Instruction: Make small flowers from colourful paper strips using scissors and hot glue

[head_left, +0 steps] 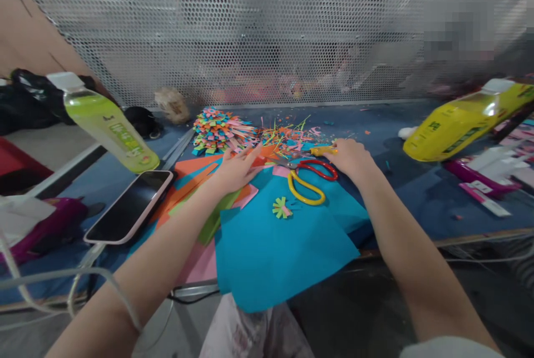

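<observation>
Head | left hand open above flat paper | right hand at yellow handle, grip unclear

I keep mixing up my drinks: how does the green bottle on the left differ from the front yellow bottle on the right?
The green bottle is pale yellow-green, while the yellow bottle is a stronger yellow. The green bottle stands by the phone; the yellow bottle is near a purple tray holding white items. Both have white caps and printed labels.
</observation>
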`<move>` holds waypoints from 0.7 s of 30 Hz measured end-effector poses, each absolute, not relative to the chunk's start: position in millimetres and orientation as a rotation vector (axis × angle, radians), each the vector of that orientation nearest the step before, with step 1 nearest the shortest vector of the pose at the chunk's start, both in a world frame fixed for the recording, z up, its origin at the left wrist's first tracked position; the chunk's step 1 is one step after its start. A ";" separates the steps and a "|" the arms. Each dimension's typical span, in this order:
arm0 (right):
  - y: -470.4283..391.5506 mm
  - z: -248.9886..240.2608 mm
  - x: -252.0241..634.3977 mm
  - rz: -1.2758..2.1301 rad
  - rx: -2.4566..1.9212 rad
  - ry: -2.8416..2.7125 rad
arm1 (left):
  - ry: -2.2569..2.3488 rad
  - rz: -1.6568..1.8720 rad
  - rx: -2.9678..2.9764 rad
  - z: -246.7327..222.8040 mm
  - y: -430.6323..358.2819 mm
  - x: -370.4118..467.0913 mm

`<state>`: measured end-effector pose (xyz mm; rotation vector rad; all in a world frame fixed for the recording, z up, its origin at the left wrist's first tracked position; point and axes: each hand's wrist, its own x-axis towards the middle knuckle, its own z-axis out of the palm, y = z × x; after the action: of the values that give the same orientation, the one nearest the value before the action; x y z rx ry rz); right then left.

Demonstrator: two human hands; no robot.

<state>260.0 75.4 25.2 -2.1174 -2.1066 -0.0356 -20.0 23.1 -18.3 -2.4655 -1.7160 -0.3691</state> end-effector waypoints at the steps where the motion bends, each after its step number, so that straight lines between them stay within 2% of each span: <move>1: 75.3 25.3 259.4 -0.029 -2.110 -2.117 | -1.744 -0.455 -2.456 -17.4 23.4 -19.5; 7: 73.2 28.0 257.4 -0.023 -2.040 -2.165 | -1.970 -1.424 -2.456 -17.5 29.6 -26.9; 9: 73.0 28.1 256.7 -0.016 -2.042 -2.161 | -2.001 -1.552 -2.427 -18.3 30.5 -30.3; 14: 73.9 26.9 254.2 0.046 -2.028 -2.192 | -1.786 -0.718 -2.516 -15.3 27.1 -27.1; 19: 75.8 24.3 255.0 0.047 -2.014 -2.185 | -1.700 -0.340 -2.493 -11.3 20.3 -15.9; 21: 76.6 23.6 255.7 0.038 -2.015 -2.177 | -1.737 -0.306 -2.454 -10.0 18.7 -15.3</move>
<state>255.7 76.6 23.6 -2.0152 -2.1770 0.0382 -15.3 18.7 -10.0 -2.4540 -1.7366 -0.3062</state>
